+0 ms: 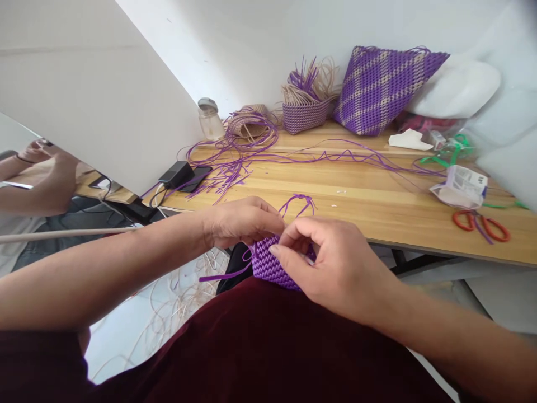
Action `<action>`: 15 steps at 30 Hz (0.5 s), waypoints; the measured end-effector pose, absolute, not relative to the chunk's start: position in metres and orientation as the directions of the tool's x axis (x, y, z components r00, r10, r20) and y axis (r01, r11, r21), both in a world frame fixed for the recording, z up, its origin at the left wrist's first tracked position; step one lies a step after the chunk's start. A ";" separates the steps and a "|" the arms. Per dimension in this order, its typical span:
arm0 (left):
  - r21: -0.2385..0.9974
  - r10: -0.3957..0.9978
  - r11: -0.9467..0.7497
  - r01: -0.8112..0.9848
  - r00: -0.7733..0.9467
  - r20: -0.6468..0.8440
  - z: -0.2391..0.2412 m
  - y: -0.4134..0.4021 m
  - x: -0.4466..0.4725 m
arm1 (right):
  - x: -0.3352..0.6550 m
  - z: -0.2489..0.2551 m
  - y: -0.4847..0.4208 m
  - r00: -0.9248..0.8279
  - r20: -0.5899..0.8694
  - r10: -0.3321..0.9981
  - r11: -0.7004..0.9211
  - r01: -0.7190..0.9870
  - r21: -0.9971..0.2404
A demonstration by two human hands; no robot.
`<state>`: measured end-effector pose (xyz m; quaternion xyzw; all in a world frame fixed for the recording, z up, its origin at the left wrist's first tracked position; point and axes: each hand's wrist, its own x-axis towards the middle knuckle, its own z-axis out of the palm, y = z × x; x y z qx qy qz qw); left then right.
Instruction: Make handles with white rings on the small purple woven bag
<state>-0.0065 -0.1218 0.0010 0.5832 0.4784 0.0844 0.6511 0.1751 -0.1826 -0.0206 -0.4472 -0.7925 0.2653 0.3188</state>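
A small purple woven basket [272, 262] rests in my lap against the dark red shirt, just below the table edge. My left hand [245, 223] has its fingers closed at the basket's upper rim, on the far left side. With thumb and curled fingers, my right hand [335, 254] pinches at the rim on the right; the fingertips of both hands nearly meet. A looped purple strip [298, 202] stands up behind the hands. Another loose strip end [222, 277] sticks out to the left. The exact strand between my fingers is hidden.
Cut purple strip pieces [226, 180] and coiled strips [254, 131] lie on the table [289, 179]. At the back stand a jar [211, 119], an unfinished basket [305, 115] and a large purple bag [384, 89]. Orange-handled scissors [480, 224] lie right. Another person's arm [46, 184] shows left.
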 end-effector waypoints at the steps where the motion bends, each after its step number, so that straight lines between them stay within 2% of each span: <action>1: 0.840 0.679 0.328 0.432 0.511 -0.528 0.000 -0.123 -0.007 | 0.171 -0.026 -0.184 -0.384 0.337 0.859 0.507 0.562 -0.653; 4: 0.848 0.719 0.351 0.397 0.465 -0.516 -0.003 -0.122 -0.009 | 0.162 -0.044 -0.188 -0.400 0.520 0.754 0.638 0.634 -0.437; 6: 0.858 0.737 0.345 0.380 0.456 -0.499 -0.007 -0.122 -0.012 | 0.159 -0.053 -0.190 -0.454 0.565 0.689 0.684 0.665 -0.300; 8: 0.866 0.751 0.329 0.378 0.451 -0.482 -0.010 -0.121 -0.014 | 0.160 -0.056 -0.191 -0.517 0.557 0.651 0.720 0.653 -0.236; 11: 0.869 0.780 0.238 0.435 0.448 -0.437 -0.011 -0.121 -0.017 | 0.170 -0.053 -0.186 -0.515 0.562 0.647 0.749 0.567 -0.342; 15: 0.800 0.810 -0.026 0.600 0.482 -0.335 -0.008 -0.122 -0.022 | 0.186 -0.045 -0.164 -0.411 0.532 0.740 0.672 0.491 -0.555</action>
